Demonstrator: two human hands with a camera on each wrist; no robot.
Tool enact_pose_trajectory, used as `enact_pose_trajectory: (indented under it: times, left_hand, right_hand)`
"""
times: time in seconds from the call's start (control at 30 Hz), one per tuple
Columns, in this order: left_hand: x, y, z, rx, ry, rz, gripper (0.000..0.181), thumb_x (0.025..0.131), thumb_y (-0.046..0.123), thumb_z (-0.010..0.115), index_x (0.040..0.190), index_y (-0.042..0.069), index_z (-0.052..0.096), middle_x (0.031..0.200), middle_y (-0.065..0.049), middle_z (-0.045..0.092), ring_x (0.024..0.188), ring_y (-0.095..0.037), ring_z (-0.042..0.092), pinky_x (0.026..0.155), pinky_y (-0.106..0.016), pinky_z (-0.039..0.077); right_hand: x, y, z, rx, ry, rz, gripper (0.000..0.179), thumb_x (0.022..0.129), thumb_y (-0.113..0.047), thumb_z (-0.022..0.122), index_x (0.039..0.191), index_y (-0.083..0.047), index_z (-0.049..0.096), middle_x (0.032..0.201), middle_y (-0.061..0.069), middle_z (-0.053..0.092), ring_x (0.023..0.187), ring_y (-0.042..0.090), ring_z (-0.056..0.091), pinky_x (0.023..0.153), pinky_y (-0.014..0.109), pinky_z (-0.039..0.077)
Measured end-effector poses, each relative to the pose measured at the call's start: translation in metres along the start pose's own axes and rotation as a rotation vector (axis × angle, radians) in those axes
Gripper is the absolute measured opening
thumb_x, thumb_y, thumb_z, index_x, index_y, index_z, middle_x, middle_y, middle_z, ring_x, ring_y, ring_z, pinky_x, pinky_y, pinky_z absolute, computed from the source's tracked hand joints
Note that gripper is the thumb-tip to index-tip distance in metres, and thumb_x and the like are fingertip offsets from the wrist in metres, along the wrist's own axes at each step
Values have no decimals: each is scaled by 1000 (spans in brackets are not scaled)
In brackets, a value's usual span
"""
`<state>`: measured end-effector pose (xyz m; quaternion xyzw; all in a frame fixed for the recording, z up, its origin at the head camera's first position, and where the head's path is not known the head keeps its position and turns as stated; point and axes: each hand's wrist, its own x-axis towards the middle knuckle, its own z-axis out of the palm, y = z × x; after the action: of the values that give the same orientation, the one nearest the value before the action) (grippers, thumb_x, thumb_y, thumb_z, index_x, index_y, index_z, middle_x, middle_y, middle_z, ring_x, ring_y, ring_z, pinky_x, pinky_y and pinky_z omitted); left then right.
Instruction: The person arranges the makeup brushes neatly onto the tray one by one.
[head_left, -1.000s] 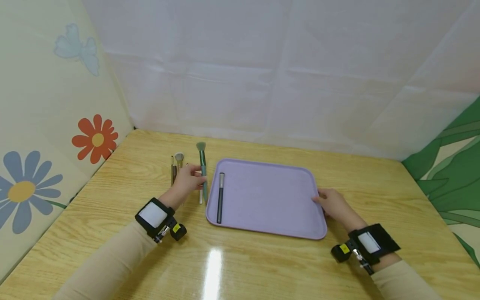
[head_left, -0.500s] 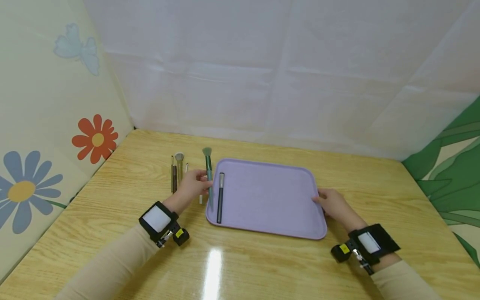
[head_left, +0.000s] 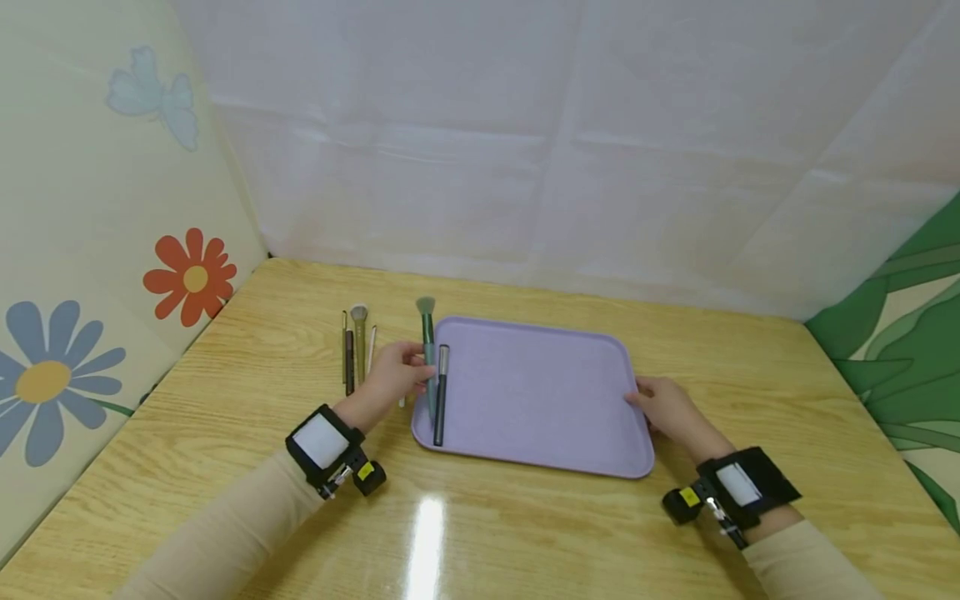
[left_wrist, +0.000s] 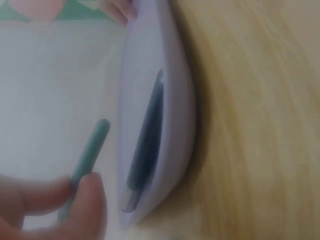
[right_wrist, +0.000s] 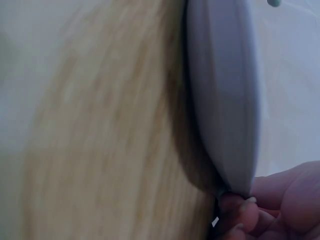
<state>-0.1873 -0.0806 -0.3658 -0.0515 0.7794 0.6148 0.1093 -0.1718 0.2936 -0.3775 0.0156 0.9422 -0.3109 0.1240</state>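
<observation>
Over the left rim of the purple tray [head_left: 532, 400], my left hand [head_left: 393, 375] pinches a green makeup brush [head_left: 428, 333], bristles pointing away from me. In the left wrist view the thumb and a finger hold the green handle [left_wrist: 90, 152], which is raised above the tray. A black-handled brush [head_left: 441, 400] with a silver end lies inside the tray along its left side, close beside the green one. My right hand [head_left: 667, 408] grips the tray's right rim; in the right wrist view the thumb is above and curled fingers [right_wrist: 245, 215] are below the edge.
Left of the tray several more brushes lie on the wooden table [head_left: 525, 533]: a gold-handled brush [head_left: 360, 342], a dark brown one [head_left: 349, 362], and a thin white one [head_left: 372, 343] partly behind the left hand. A white cloth [head_left: 525, 167] hangs along the back edge.
My left hand has carried the green brush rightward from the table beside the tray to over its left side. The right hand and the tray have stayed put.
</observation>
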Motion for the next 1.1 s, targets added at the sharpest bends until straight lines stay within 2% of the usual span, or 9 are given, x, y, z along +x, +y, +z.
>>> enact_pose_trajectory:
  times: [0.13,0.33,0.57,0.8,1.1]
  left_hand:
    - [0,0,4,23,-11,-9,44,90,-5,63,132,-10,50,101,-17,57,75,-17,58,68,-26,56]
    - [-2,-1,10,9,-49,37,42,89,-7,62,129,-14,50,96,-16,56,72,-16,57,66,-27,57]
    - [-5,-2,18,9,-63,17,48,88,-7,64,132,-13,46,101,-19,58,76,-18,58,68,-27,56]
    - [-6,-4,25,30,-62,20,45,86,-8,65,129,-13,50,101,-20,60,74,-18,60,67,-28,57]
    - [-7,-3,29,33,-79,24,45,87,-9,64,129,-13,50,96,-17,59,71,-16,59,67,-27,57]
  right_hand:
    - [0,0,0,4,2,-5,45,100,-7,49,134,21,38,91,21,61,63,17,54,55,31,49]
    - [-1,-1,0,6,1,-5,45,100,-7,49,134,21,38,90,21,62,63,17,54,55,32,49]
    - [0,1,0,1,7,-12,45,100,-7,49,134,21,38,89,20,62,61,16,54,54,31,49]
    - [2,2,1,-3,5,-9,46,100,-9,50,134,20,39,89,20,62,62,18,54,54,31,49]
    - [4,7,0,6,3,-4,50,101,-14,51,135,20,37,96,24,61,66,20,56,55,30,50]
